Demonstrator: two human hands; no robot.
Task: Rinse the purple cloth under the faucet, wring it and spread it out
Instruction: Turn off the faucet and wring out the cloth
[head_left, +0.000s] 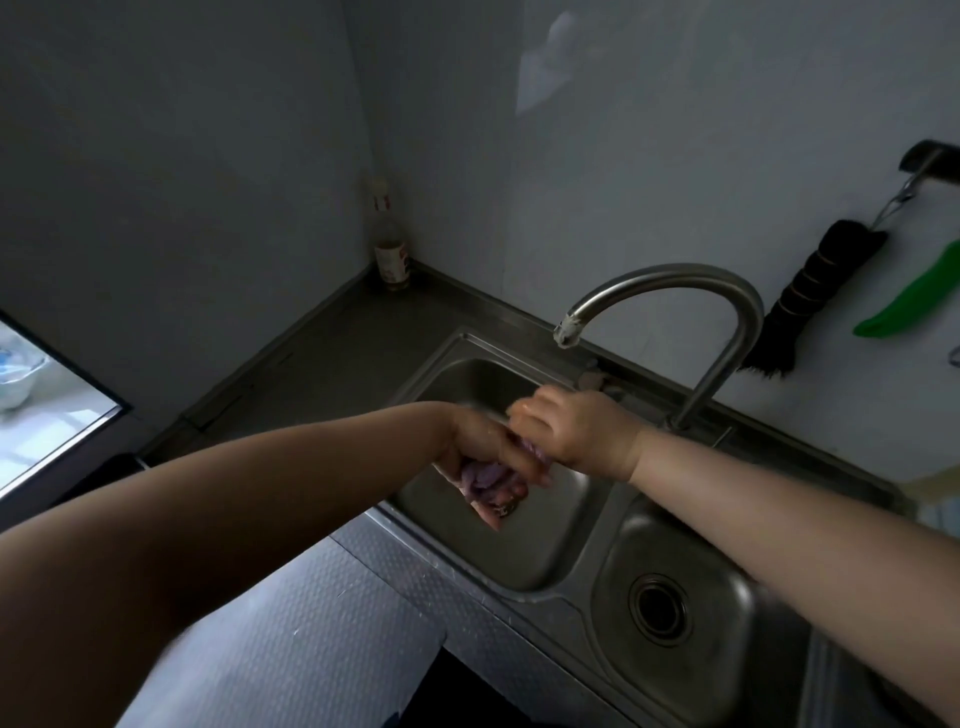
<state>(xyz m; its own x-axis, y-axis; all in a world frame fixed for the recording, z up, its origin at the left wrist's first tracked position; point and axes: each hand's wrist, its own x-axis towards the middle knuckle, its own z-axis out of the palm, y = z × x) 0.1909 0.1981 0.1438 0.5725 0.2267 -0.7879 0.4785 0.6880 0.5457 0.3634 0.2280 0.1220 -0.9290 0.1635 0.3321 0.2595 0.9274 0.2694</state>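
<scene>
The purple cloth (491, 475) is bunched into a tight wad over the left basin of the steel sink (524, 561). My left hand (480, 441) grips its lower part and my right hand (571, 431) is closed around its upper end; the two hands touch. Most of the cloth is hidden inside my fists. The curved steel faucet (670, 291) arches above, its spout (566, 330) a little above and behind my right hand. Whether water is running cannot be told.
A second basin with a round drain (660, 608) lies to the right. A bottle (390, 244) stands in the counter's back corner. A black brush (810, 296) and a green utensil (914, 296) hang on the right wall. Textured countertop (322, 623) runs along the near left.
</scene>
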